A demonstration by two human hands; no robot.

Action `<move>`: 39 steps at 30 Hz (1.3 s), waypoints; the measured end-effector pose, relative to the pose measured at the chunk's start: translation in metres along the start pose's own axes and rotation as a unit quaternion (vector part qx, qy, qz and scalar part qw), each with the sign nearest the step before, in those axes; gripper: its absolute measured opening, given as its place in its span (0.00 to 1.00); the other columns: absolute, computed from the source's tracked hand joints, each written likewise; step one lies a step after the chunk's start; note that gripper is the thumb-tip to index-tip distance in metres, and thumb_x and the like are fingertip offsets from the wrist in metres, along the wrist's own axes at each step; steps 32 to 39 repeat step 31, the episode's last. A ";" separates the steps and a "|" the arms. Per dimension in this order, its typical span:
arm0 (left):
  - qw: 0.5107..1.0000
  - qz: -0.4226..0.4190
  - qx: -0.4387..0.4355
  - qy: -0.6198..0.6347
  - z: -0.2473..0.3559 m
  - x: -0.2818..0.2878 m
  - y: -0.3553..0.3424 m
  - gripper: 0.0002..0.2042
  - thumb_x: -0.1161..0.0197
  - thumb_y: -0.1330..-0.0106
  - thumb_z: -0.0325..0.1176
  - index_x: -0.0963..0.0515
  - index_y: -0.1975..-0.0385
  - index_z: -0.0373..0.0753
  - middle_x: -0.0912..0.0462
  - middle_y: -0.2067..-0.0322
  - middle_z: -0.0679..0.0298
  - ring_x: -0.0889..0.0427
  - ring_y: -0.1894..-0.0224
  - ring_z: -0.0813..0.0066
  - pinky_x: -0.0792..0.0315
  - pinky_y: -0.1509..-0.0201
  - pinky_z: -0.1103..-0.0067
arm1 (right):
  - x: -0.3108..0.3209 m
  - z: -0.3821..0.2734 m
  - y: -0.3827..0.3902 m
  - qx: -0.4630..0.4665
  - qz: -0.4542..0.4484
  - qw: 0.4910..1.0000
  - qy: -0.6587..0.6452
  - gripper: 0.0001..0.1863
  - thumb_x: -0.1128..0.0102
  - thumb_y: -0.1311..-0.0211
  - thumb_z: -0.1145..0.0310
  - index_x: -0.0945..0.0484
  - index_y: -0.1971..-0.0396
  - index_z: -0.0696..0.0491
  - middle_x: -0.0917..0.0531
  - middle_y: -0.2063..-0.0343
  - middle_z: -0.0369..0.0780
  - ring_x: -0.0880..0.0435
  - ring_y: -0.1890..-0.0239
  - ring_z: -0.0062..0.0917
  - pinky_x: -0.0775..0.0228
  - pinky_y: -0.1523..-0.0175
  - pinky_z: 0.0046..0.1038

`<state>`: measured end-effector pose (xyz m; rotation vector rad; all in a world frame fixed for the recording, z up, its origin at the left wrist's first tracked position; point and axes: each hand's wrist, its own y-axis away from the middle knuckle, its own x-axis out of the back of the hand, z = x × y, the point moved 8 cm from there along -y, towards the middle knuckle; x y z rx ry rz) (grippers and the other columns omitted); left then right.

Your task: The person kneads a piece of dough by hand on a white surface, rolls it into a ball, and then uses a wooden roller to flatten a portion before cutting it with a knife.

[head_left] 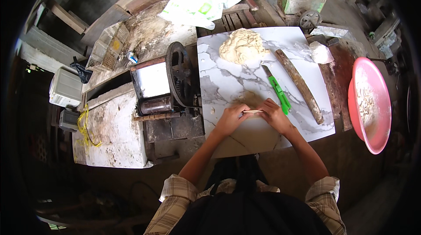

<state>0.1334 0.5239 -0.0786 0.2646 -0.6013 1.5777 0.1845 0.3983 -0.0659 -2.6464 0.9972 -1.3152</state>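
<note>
Between my two hands a small thin strip of dough (pixel 252 111) is stretched, just above the marble-patterned board (pixel 223 86). My left hand (pixel 231 118) pinches one end, and my right hand (pixel 274 114) pinches the other. A green utility knife (pixel 278 89) lies right beyond my right hand, its blade pointing away. To its right rests a long wooden stick (pixel 300 86), set aslant. At the back of the board sits a big rough lump of dough (pixel 242 46).
A hand-cranked roller machine (pixel 154 81) with a large wheel stands left of the board. On the right is a pink basin (pixel 371 103) with floury pieces inside. A white plastic sack (pixel 206 2) lies behind, a plastic crate (pixel 108 46) far left, a small white bag (pixel 321 53) at the board's right edge.
</note>
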 end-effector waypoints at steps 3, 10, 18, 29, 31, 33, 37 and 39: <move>1.000 -0.014 0.014 0.023 0.008 0.002 0.003 0.09 0.36 0.41 0.32 0.25 0.68 0.34 0.20 0.72 0.57 0.19 0.70 0.62 0.27 0.66 0.74 | 0.004 -0.006 0.008 -0.017 0.013 1.000 -0.016 0.09 0.39 0.49 0.78 0.24 0.66 0.57 0.22 0.69 0.42 0.25 0.61 0.37 0.30 0.58 0.35; 0.971 -0.078 0.074 0.215 0.025 -0.003 -0.009 0.09 0.37 0.38 0.30 0.26 0.65 0.30 0.19 0.69 0.62 0.20 0.65 0.80 0.24 0.60 0.80 | 0.037 -0.008 0.026 -0.203 0.043 0.968 -0.140 0.07 0.38 0.43 0.74 0.23 0.65 0.58 0.19 0.69 0.38 0.22 0.60 0.23 0.29 0.57 0.26; 0.894 -0.131 0.105 0.416 0.106 -0.047 -0.066 0.14 0.42 0.33 0.33 0.29 0.54 0.31 0.20 0.60 0.60 0.21 0.60 0.79 0.23 0.57 0.79 | 0.108 -0.026 0.064 -0.295 0.178 0.779 -0.524 0.15 0.37 0.43 0.76 0.26 0.56 0.59 0.22 0.60 0.38 0.22 0.59 0.20 0.27 0.60 0.22; 0.871 -0.323 0.036 0.368 0.282 -0.267 -0.091 0.18 0.36 0.38 0.35 0.25 0.52 0.31 0.19 0.61 0.63 0.22 0.60 0.82 0.28 0.54 0.83 | 0.277 0.000 0.282 -0.284 0.316 0.823 -0.376 0.11 0.42 0.40 0.76 0.25 0.58 0.60 0.18 0.66 0.39 0.19 0.67 0.19 0.25 0.65 0.22; 0.861 -0.346 0.016 0.372 0.315 -0.314 -0.096 0.18 0.35 0.39 0.35 0.25 0.52 0.31 0.19 0.59 0.63 0.22 0.59 0.82 0.30 0.53 0.84 | 0.302 0.007 0.325 -0.302 0.317 0.814 -0.382 0.14 0.41 0.40 0.75 0.27 0.54 0.61 0.17 0.64 0.41 0.18 0.66 0.23 0.23 0.64 0.22; 0.861 -0.346 0.016 0.372 0.315 -0.314 -0.096 0.18 0.35 0.39 0.35 0.25 0.52 0.31 0.19 0.59 0.63 0.22 0.59 0.82 0.30 0.53 0.84 | 0.302 0.007 0.325 -0.302 0.317 0.814 -0.382 0.14 0.41 0.40 0.75 0.27 0.54 0.61 0.17 0.64 0.41 0.18 0.66 0.23 0.23 0.64 0.22; 0.861 -0.346 0.016 0.372 0.315 -0.314 -0.096 0.18 0.35 0.39 0.35 0.25 0.52 0.31 0.19 0.59 0.63 0.22 0.59 0.82 0.30 0.53 0.84 | 0.302 0.007 0.325 -0.302 0.317 0.814 -0.382 0.14 0.41 0.40 0.75 0.27 0.54 0.61 0.17 0.64 0.41 0.18 0.66 0.23 0.23 0.64 0.22; 0.861 -0.346 0.016 0.372 0.315 -0.314 -0.096 0.18 0.35 0.39 0.35 0.25 0.52 0.31 0.19 0.59 0.63 0.22 0.59 0.82 0.30 0.53 0.84 | 0.302 0.007 0.325 -0.302 0.317 0.814 -0.382 0.14 0.41 0.40 0.75 0.27 0.54 0.61 0.17 0.64 0.41 0.18 0.66 0.23 0.23 0.64 0.22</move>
